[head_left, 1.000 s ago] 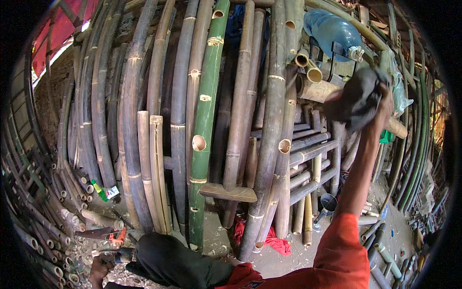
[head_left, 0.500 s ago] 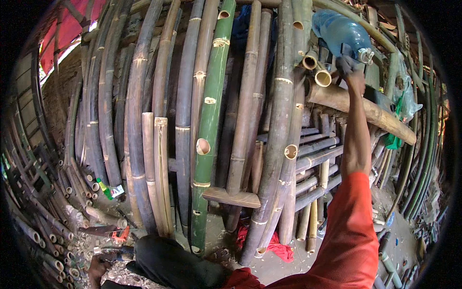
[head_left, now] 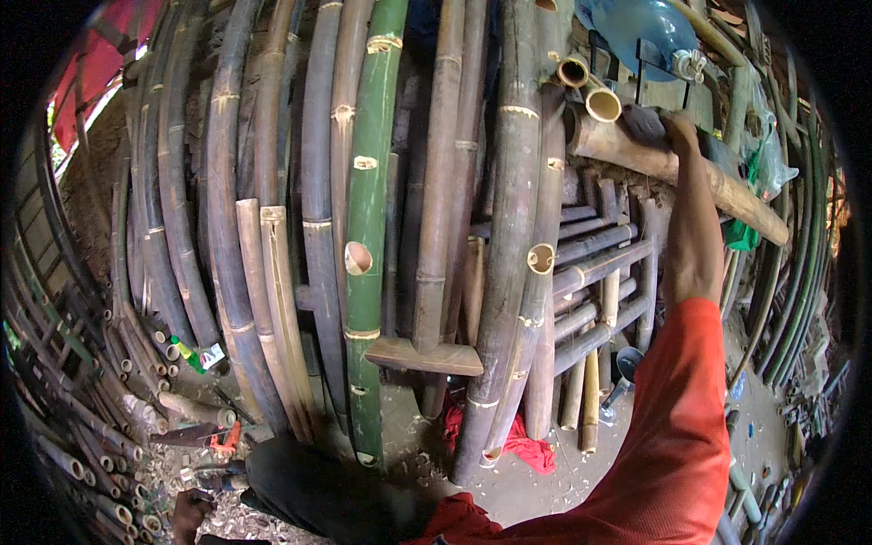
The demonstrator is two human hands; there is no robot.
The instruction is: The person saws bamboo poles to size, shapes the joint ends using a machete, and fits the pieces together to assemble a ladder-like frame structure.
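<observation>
In the head view, the right hand (head_left: 679, 129) was placed against a dark item (head_left: 643, 125), positioned at the upper edge of a thick bamboo pole (head_left: 619, 153), below a blue bottle (head_left: 643, 33). The left hand (head_left: 192, 510) was located at the lower left, near pale shavings (head_left: 232, 521). Whether either hand was gripping anything could not be determined.

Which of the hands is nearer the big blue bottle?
Right. The right hand is just below the blue bottle in the view; the left hand is far from it, down at the lower left.
</observation>
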